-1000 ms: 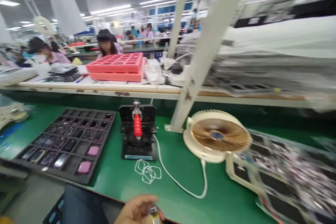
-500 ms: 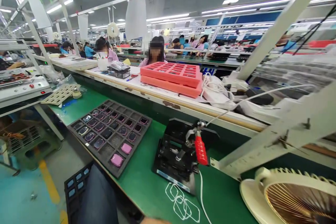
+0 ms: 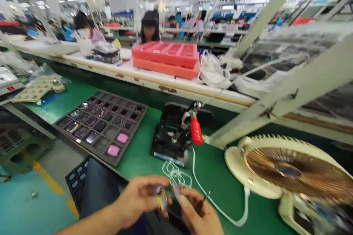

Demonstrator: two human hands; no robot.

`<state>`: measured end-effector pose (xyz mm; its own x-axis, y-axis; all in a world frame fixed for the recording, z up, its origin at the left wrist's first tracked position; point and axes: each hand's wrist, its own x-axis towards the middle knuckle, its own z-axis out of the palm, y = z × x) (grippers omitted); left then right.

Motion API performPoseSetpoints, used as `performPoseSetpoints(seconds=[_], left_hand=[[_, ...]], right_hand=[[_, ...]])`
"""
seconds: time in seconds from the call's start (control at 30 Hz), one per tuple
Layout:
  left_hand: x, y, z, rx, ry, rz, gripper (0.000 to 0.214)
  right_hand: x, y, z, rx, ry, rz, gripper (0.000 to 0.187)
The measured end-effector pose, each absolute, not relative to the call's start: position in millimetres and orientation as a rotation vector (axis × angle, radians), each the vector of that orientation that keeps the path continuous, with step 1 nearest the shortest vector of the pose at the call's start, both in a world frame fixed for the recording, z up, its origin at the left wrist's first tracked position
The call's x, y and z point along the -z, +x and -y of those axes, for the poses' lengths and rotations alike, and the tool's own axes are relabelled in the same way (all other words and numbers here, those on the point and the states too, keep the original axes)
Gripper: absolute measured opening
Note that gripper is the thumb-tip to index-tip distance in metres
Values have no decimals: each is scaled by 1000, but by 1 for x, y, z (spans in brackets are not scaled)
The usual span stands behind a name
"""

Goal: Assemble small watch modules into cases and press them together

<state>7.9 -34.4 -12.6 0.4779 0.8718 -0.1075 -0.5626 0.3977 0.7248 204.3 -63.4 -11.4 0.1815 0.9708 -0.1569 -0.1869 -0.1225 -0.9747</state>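
My left hand (image 3: 134,198) is closed around a small watch-like case (image 3: 162,199) with a purple edge and a yellow strip along its side. Close beside it, my right hand (image 3: 200,211) pinches a thin pale piece (image 3: 176,191), blurred and too small to name. A dark slim thing (image 3: 203,201) shows by the right fingers; its kind is unclear. Just beyond both hands, several thin white frame-shaped rings (image 3: 176,173) lie on the green bench. Behind them stands a black clamp fixture (image 3: 172,136) with a red lever handle (image 3: 196,131).
A dark compartment tray (image 3: 110,159) with watch-like cases and two pink pieces is at left. A cream fan (image 3: 289,169) with a white cable stands at right. Red foam trays (image 3: 165,60) sit on the raised shelf. A slanted white post (image 3: 256,106) crosses the right side. People sit beyond.
Both hands have come into view at the bottom, holding the watch-like case and the pale piece. The camera view has tilted down and shifted right, showing more of the fan.
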Motion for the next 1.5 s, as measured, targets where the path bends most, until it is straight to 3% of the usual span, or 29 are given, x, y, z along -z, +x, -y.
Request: performPoseSetpoints(seconds=[0.13,0.37,1.2,1.5], left_hand=[[-6,11,24,-1022,647,-590,52],[-10,13,24,-1099,760,-613,49],[-16,7,21,-1188,1066,-588,45],[-9,12,21,-1243,1017,-649,45]], right_hand=[[-13,209,60,-735,-1173,1356,15],[-12,198,53,-462,-1017,1620,29],[-23,203,59,-261,-1055,1839,39],[-13,195,60,-155,-1048,1893,62]])
